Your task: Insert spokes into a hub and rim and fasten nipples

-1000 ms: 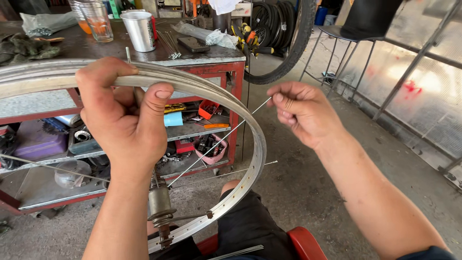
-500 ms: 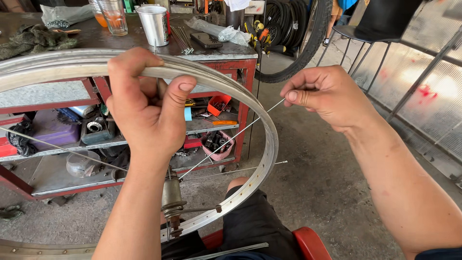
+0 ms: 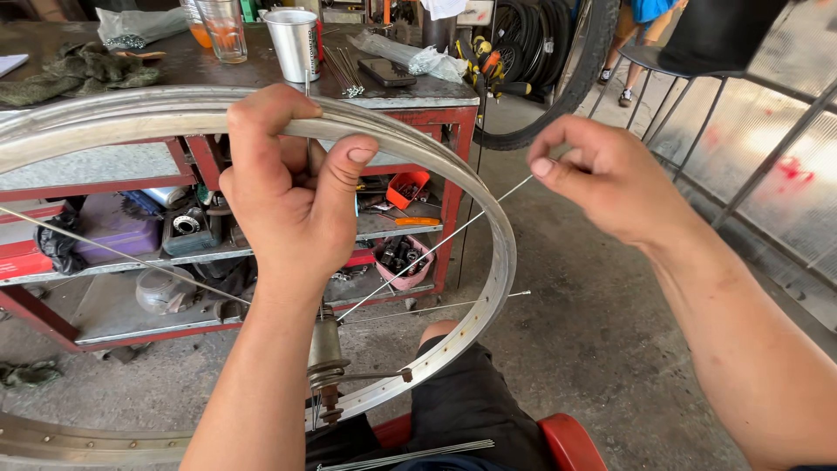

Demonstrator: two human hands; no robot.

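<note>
A red-framed worktop (image 3: 418, 92) with lower shelves of parts is seen behind the work, and on it a metal cup (image 3: 293, 44), a glass (image 3: 221, 26) and a crumpled green cloth (image 3: 78, 70) are set well apart. A black tyre (image 3: 558, 78) is leaned beyond its right end, above the concrete floor (image 3: 602, 349). Across the foreground a bare silver wheel rim (image 3: 488, 262) is held upright over the seated person's lap, with the hub (image 3: 325, 353) hung near its middle on only a few spokes. The top of the rim is gripped by the left hand (image 3: 292, 201), the fingers being curled over the outer edge and the thumb pressed along the inner side. The right hand (image 3: 602, 179) is closed in a pinch on the outer end of one thin spoke (image 3: 436, 249), which is run from the hub past the rim. More loose spokes (image 3: 410, 455) are laid near the red seat edge (image 3: 567, 440). The rim is judged to be light and stiff but smooth, so it is best taken with a full wrap at the edge. The spoke is judged to be springy and easily bent, and is best pinched close to its end and guided without side force.
</note>
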